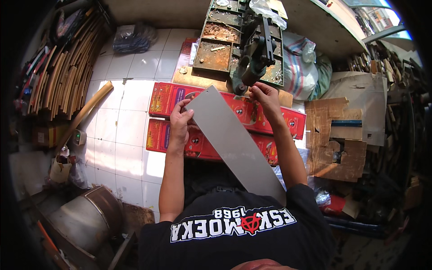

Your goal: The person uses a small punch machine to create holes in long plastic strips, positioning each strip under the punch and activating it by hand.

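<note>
My left hand (180, 123) is closed on the left edge of a long flat grey panel (236, 139), close to its far end, with the thumb on top. The panel slants down to the right, its near end against my shirt. A small hole shows near its far corner. My right hand (268, 100) is raised beside the lower part of a dark green bench press (252, 67), thumb and forefinger pinched together. Whatever is in that pinch is too small to make out. Red printed panels (162, 96) lie beneath the grey panel and my hands.
A rusty compartment tray (211, 58) with small parts stands around the press. At the right are a striped sack (294, 67) and torn cardboard (333, 139). Stacked boards (67, 67), a long curved strip (90, 105) and a metal drum (92, 218) occupy the left side.
</note>
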### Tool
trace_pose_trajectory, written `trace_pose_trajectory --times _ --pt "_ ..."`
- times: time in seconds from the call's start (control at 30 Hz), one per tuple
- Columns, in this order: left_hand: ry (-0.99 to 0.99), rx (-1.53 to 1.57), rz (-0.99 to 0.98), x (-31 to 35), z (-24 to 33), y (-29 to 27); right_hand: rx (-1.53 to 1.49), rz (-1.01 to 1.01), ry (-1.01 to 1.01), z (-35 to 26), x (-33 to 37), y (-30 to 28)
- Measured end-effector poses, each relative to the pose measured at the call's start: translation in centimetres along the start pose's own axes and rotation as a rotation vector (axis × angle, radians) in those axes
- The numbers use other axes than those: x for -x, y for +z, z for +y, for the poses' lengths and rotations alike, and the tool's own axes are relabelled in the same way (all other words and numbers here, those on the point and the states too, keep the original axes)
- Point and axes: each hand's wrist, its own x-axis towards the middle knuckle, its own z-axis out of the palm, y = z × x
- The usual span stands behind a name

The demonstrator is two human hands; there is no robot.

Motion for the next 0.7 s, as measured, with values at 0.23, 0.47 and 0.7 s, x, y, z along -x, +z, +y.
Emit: trace_pose_trajectory --times 0.23,0.47,0.7 --pt "-0.009 -0.019 -0.013 -0.2 -0.4 -0.3 0.14 -0.061 -0.007 -0.6 -0.7 0.4" --pt "-0.01 -0.013 -0.015 -0.4 -0.6 -0.7 0.174 -0.02 -0.11 0.1 -1.2 0.7" --pt "-0.001 -0.001 -0.03 -0.3 -0.7 -0.7 0.219 -0.103 -0.052 0.2 -1.2 0.7"
